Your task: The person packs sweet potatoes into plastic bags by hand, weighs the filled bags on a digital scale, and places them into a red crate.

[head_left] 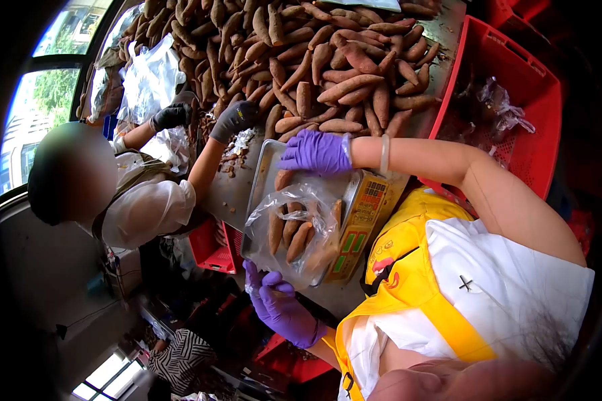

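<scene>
Daylight glares through the window (39, 100); edges curve into black.

Watching from afar, I can read no word or number for certain. The digital scale (343, 269) carries a keypad (372, 199) and green display windows (354, 242), but I cannot make out their characters. The yellow mark on a co-worker's dark glove (231, 123) is illegible; a black cross-shaped mark (465, 284) stands on the white T-shirt (522, 281).
</scene>
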`<state>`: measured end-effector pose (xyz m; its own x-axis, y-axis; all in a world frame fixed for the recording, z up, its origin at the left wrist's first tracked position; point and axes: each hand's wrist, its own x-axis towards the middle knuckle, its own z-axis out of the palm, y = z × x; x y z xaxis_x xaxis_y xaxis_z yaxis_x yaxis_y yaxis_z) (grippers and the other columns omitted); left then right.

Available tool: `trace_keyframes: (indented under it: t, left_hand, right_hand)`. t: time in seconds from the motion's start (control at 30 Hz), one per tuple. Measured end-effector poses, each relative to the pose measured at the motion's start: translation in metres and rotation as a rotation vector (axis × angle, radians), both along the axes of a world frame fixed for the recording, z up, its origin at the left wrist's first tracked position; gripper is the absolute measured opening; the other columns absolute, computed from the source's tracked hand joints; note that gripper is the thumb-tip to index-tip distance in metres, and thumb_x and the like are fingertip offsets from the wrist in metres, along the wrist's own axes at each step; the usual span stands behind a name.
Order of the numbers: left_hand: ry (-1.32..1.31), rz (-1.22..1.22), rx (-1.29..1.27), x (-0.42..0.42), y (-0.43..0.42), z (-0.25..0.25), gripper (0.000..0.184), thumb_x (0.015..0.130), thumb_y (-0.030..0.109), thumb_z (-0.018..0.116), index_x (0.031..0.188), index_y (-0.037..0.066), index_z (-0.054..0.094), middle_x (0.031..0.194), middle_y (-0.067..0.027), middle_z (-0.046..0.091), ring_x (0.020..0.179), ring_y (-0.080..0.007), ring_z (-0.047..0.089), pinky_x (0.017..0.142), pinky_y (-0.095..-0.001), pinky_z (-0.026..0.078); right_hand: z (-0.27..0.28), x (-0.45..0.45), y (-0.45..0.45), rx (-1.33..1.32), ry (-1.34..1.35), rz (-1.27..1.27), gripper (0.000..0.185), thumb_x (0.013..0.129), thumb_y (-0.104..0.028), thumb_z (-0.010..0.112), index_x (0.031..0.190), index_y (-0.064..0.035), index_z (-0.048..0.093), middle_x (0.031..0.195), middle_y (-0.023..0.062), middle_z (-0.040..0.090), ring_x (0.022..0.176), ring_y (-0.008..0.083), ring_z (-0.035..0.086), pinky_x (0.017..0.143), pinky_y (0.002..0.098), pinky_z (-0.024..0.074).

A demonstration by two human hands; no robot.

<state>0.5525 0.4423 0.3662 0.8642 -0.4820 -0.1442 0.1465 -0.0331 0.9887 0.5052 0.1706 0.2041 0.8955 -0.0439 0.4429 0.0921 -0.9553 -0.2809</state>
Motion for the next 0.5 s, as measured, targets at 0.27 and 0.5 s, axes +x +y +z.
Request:
trace_keyframes:
  t: [0.27,0.5]
  left_hand:
    - [-0.013,0.022,0.067,0.013,0.021,0.009,0.051,0.097,0.033,0.047,0.138,0.002,0.047,0.098,-0.0075,0.060,0.065,-0.0058,0.045,0.058,-0.0175,0.034]
    - [-0.033,0.041,0.039,0.006,0.033,-0.008,0.050,0.098,0.031,0.049,0.138,0.002,0.047,0.104,-0.0062,0.061,0.074,-0.0060,0.048,0.064,-0.0186,0.036]
  right_hand:
    - [0.015,0.033,-0.010,0.209,0.215,-0.282,0.045,0.093,-0.049,0.048,0.104,-0.0101,0.068,0.085,0.0156,0.064,0.077,0.0318,0.063,0.073,0.0448,0.0506]
    - [0.030,0.005,0.008,0.606,-0.080,-0.282,0.035,0.081,-0.029,0.069,0.105,-0.0041,0.064,0.098,0.0175,0.063,0.096,0.0351,0.060,0.086,0.0429,0.0464]
